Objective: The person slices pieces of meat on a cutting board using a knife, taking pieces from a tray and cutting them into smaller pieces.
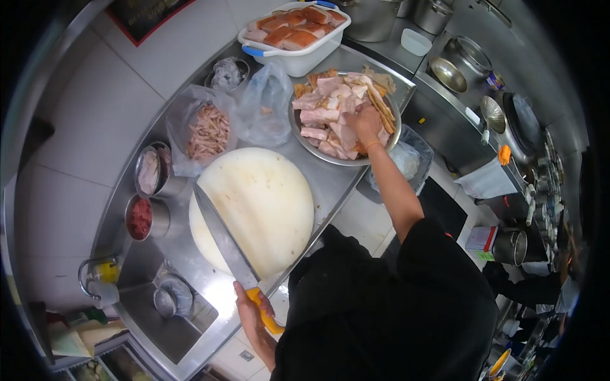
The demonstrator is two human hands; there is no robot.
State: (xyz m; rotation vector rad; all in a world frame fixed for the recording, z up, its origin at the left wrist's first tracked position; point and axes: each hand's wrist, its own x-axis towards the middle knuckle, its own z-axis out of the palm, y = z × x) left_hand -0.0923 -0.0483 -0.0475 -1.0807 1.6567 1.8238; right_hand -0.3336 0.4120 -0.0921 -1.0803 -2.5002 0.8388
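1. Here's the left hand (255,317), low in the view, wrapped firmly around the yellow handle of a big knife (222,238).
2. The blade stretches across the left part of the round cutting board (276,206), tip up by the board's far-left edge; whether it touches the surface, I cannot tell.
3. Over to the right hand (364,124), deep in the action, fingers down among the meat pieces (321,116)! Are they clenched on one or merely resting? Fingertips hidden, cannot tell.
4. Those pieces sit heaped in a round metal bowl (356,162), beyond the board and to its right, on the steel desk (330,184).
5. Just behind the bowl, a white tub (311,62) is piled with browned slabs (298,39).
6. Left of the bowl, a clear bag (178,143) holds pale strips (210,130), right beside the board.
7. And nearer, a metal pot (160,219) carries red meat (140,218), near the sink (136,279).
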